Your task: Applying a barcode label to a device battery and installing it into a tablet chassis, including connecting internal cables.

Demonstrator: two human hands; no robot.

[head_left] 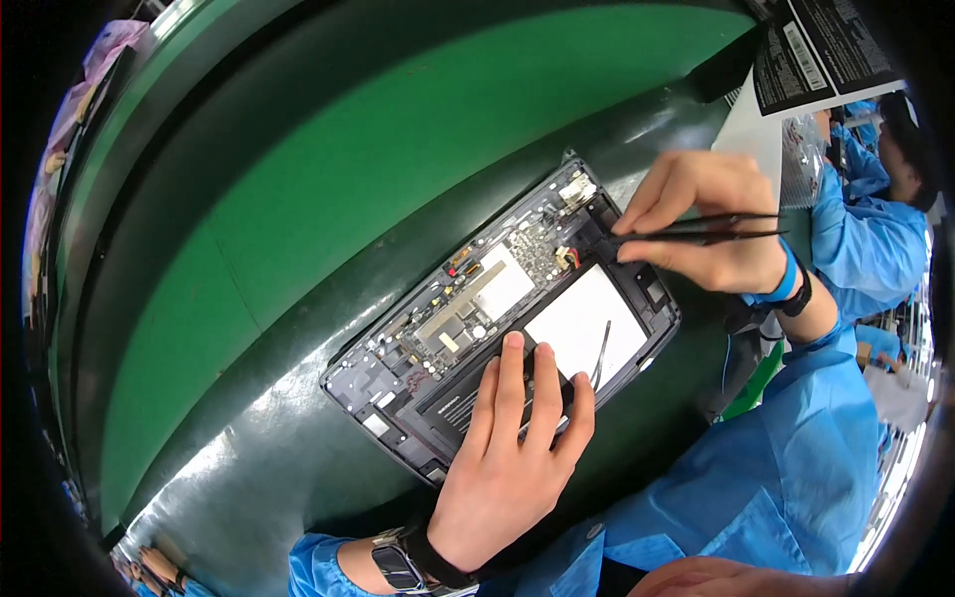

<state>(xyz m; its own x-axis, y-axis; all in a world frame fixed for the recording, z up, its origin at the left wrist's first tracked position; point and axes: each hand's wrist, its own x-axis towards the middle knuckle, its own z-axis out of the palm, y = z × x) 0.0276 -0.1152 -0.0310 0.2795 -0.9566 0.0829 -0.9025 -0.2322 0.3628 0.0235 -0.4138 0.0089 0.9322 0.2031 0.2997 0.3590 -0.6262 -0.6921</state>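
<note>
An opened tablet-like device (398, 333) lies at a slant on the bench, its inside facing up. Along its far side runs a circuit board (448, 320) with small parts and a short bundle of coloured wires. My left hand (507, 473) rests with spread fingers on a black battery pack (456, 410) and the edge of a white panel (572, 323). A thin dark curved strip (605, 348) shows on that panel. Above the device's right corner, my right hand (721, 189) pinches dark tweezers (711, 234) between thumb and fingers; anything at the fingertips is too small to make out.
Behind the device rises a curved-looking green surface (328, 189) beyond the dark glossy bench (259, 448). A black-and-white printed sheet (826, 55) stands at upper right, with clear plastic packaging (799, 159) below. A co-worker in blue (865, 234) sits at the right.
</note>
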